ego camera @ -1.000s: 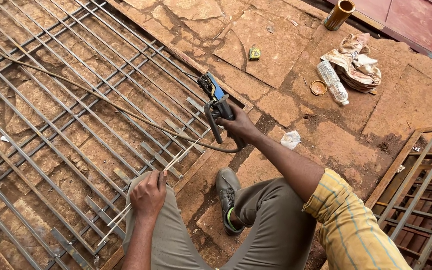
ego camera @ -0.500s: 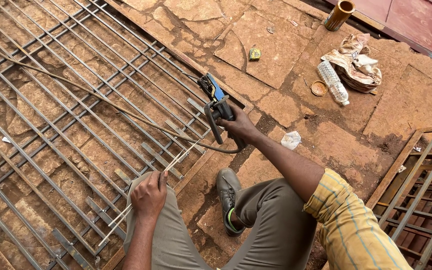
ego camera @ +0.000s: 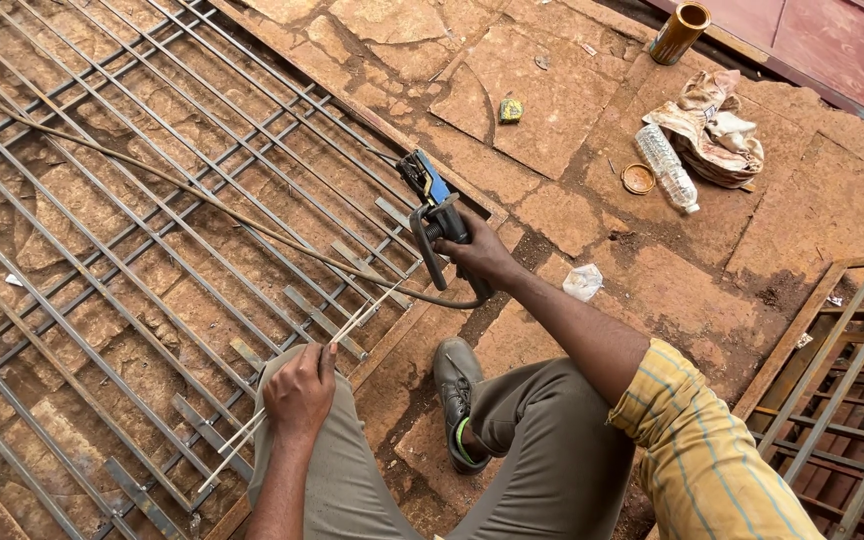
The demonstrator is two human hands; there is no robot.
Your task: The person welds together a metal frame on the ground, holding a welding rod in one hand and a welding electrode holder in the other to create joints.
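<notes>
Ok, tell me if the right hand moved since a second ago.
No. The right hand grips the electrode holder at the same spot beside the metal grille's edge.

Right hand (ego camera: 474,252) extended forward, arm nearly straight, fingers curled shut. Left hand (ego camera: 300,390) nearer the body, resting on knee, fingers pinched closed.

Head view, steeply downward, close over hands (ego camera: 302,390)

Plastic bottle (ego camera: 666,168), rag pile (ego camera: 714,126), tin can (ego camera: 679,32).
</notes>
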